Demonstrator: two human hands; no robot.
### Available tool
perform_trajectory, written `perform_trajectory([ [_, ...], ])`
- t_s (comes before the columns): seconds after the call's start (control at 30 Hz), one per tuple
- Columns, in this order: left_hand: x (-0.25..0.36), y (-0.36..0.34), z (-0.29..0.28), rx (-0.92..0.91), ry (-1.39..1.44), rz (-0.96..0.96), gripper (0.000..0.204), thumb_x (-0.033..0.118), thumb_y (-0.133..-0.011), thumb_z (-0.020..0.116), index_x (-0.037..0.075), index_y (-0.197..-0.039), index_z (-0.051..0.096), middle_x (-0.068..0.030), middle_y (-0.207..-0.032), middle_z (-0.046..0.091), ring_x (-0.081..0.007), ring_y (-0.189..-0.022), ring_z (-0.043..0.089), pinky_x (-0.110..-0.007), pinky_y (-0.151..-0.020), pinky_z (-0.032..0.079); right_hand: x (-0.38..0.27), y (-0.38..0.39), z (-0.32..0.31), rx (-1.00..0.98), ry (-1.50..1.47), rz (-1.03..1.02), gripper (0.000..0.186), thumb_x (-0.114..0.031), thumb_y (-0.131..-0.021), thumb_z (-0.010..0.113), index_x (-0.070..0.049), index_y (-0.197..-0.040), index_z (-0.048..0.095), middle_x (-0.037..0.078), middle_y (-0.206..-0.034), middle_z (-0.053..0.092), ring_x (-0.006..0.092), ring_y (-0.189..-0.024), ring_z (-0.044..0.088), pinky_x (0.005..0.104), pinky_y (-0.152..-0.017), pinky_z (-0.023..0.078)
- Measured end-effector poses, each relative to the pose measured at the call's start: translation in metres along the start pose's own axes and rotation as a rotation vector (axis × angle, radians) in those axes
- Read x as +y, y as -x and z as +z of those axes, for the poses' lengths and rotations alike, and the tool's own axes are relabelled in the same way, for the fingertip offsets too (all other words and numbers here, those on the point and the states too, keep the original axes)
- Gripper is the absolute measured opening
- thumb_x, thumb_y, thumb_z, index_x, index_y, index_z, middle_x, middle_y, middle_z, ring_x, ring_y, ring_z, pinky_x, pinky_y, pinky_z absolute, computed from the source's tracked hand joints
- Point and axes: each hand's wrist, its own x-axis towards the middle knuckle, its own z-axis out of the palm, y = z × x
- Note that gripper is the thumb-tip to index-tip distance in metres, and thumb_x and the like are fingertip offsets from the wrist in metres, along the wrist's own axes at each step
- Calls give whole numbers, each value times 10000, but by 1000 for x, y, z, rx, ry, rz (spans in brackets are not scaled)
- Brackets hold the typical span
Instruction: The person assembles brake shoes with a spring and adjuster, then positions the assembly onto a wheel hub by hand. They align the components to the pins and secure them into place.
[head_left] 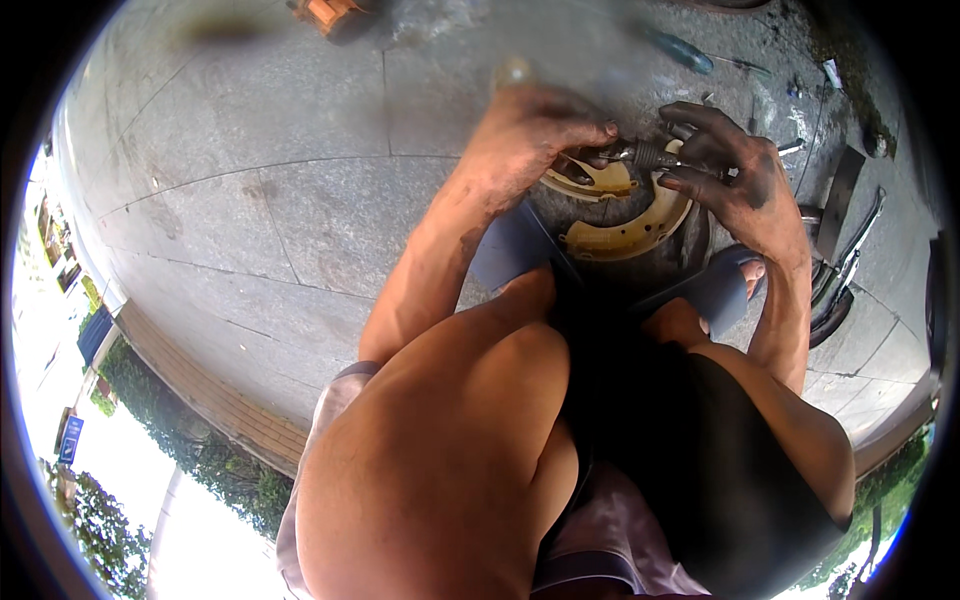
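Between my two hands is a short dark metal rod with a ribbed or coiled middle (pixel 652 155). My left hand (pixel 530 140) pinches its left end, thumb and fingers closed. At the other end, the blackened fingers of my right hand (pixel 745 185) are closed round it; they partly hide that end. Below the hands, two curved brake shoes with yellowish faces lie on the paving: a larger brake shoe (pixel 632 238) and, nearer my left fingers, another brake shoe (pixel 605 182) partly covered by that hand.
A screwdriver with a blue-green handle (pixel 682 50) lies beyond my hands. At the right are a flat dark strip (pixel 838 205) and several long metal and black parts (pixel 848 262). Something orange (pixel 325 12) sits at the far edge. My sandalled feet flank the brake shoes on grey paving (pixel 330 210).
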Motion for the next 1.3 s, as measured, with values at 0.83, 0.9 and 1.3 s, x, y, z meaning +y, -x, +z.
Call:
perform_trajectory([
  [0.83,4,-2,2,-6,168,27,199,102,-864,743,-55,-985,728,-131,-909,739,-218,-799,735,-308,-657,596,21,9,-16,-311,-60,159,485,-68,-863,664,12,-1339,621,146,-1037,740,205,-904,689,360,-804,551],
  [0.9,4,-2,3,-5,198,21,213,95,-860,740,-73,-989,732,-138,-915,742,-222,-792,733,-312,-642,604,20,9,-16,-278,-237,154,455,-153,-899,666,2,-1327,640,89,-909,713,145,-750,631,297,-657,504],
  [1.3,9,-1,5,19,136,44,146,101,-858,742,-14,-947,733,-105,-903,740,-198,-819,732,-279,-689,569,22,3,-14,-188,-246,240,268,-137,-958,666,-51,-1205,728,2,-736,652,85,-666,577,270,-596,448],
])
